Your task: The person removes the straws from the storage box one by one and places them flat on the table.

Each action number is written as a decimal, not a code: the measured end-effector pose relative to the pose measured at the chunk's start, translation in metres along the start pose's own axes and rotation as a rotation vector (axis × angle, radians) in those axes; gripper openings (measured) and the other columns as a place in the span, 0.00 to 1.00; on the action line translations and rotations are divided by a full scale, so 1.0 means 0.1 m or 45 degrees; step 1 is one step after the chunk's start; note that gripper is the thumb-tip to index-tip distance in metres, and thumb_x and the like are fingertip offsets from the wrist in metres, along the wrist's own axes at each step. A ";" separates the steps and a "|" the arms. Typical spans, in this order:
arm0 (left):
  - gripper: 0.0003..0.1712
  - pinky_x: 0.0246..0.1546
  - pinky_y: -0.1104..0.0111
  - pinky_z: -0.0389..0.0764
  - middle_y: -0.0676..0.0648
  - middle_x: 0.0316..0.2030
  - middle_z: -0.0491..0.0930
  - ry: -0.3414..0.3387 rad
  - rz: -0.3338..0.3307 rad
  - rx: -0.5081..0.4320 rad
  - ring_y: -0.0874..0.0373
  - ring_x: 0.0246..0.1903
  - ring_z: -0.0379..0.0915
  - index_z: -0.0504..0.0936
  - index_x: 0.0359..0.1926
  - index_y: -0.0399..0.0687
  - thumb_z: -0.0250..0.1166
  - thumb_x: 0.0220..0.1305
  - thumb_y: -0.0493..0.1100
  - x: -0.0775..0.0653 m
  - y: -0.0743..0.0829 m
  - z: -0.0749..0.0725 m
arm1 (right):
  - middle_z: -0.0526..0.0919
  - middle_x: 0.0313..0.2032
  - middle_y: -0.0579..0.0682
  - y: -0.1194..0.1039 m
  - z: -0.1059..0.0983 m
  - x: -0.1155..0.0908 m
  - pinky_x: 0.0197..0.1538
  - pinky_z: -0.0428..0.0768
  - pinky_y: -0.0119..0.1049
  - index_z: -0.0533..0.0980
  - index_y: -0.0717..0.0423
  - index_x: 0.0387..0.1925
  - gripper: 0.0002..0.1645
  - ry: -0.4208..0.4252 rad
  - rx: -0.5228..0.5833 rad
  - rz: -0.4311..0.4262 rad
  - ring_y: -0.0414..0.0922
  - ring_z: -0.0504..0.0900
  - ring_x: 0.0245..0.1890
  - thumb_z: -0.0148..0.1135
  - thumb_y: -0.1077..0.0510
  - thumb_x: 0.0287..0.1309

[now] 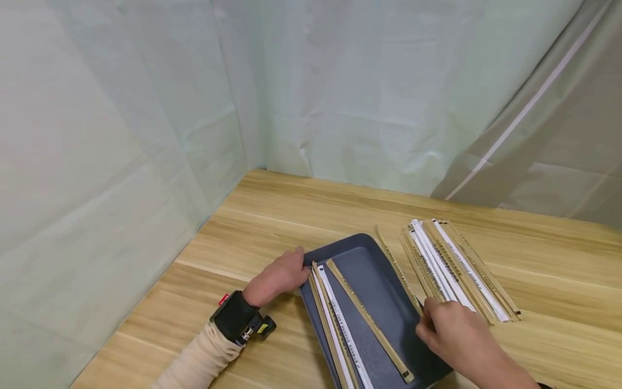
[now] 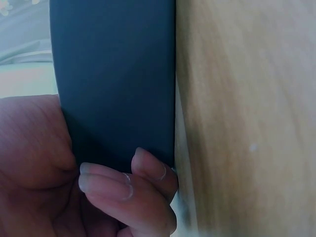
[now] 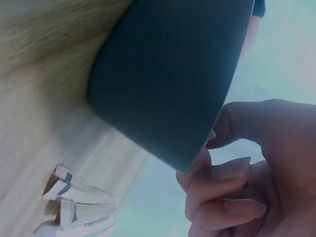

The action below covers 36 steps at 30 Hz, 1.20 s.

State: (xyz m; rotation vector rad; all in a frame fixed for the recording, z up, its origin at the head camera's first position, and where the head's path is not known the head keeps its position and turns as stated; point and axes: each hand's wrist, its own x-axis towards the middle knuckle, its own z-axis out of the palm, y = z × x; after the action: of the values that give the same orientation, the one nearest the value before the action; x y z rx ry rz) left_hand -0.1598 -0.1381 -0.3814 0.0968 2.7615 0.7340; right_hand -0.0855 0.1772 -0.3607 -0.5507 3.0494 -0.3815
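My left hand (image 1: 286,273) grips the far left corner of a dark grey tray (image 1: 357,243); in the left wrist view its curled fingers (image 2: 111,190) lie against the tray's outer wall. Beside the tray's right rim, my right hand (image 1: 457,329) pinches the near end of a slim brown paper-wrapped stick (image 1: 396,265), which slants up along that rim. Only a tan bit of it shows between thumb and finger in the right wrist view. Inside the tray, several brown and white wrapped sticks lie along the left side, and one brown stick (image 1: 369,319) lies slantwise in the middle.
A spread pile of brown and white paper-wrapped sticks (image 1: 457,265) lies on the wooden table (image 1: 218,243), right of the tray. Pale curtains (image 1: 359,108) hang behind the table and along its left edge. A black device is strapped to the left wrist.
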 end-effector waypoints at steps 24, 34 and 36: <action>0.14 0.20 0.66 0.66 0.44 0.25 0.71 -0.017 0.013 0.001 0.55 0.22 0.68 0.69 0.48 0.32 0.54 0.65 0.37 -0.03 0.00 -0.03 | 0.69 0.15 0.42 0.58 -0.23 0.09 0.19 0.64 0.37 0.72 0.52 0.23 0.08 0.058 0.065 0.097 0.40 0.66 0.15 0.61 0.59 0.55; 0.13 0.19 0.67 0.65 0.44 0.24 0.71 -0.007 0.022 -0.014 0.55 0.20 0.67 0.69 0.47 0.33 0.55 0.64 0.37 -0.03 -0.03 -0.02 | 0.69 0.16 0.44 0.77 -0.11 0.14 0.18 0.62 0.38 0.69 0.51 0.21 0.10 0.026 -0.037 0.105 0.42 0.65 0.17 0.59 0.60 0.54; 0.13 0.20 0.67 0.65 0.44 0.24 0.71 -0.007 0.027 -0.011 0.55 0.20 0.67 0.69 0.47 0.33 0.54 0.64 0.37 -0.02 -0.02 -0.03 | 0.69 0.16 0.45 0.79 -0.10 0.14 0.18 0.63 0.39 0.68 0.50 0.20 0.11 0.029 -0.051 0.109 0.43 0.65 0.16 0.59 0.60 0.54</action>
State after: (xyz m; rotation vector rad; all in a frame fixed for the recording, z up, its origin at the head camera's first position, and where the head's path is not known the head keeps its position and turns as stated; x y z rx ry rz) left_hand -0.1587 -0.1417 -0.3796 0.1259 2.7554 0.7503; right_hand -0.1260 0.2466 -0.3701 -0.4187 3.0960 -0.3269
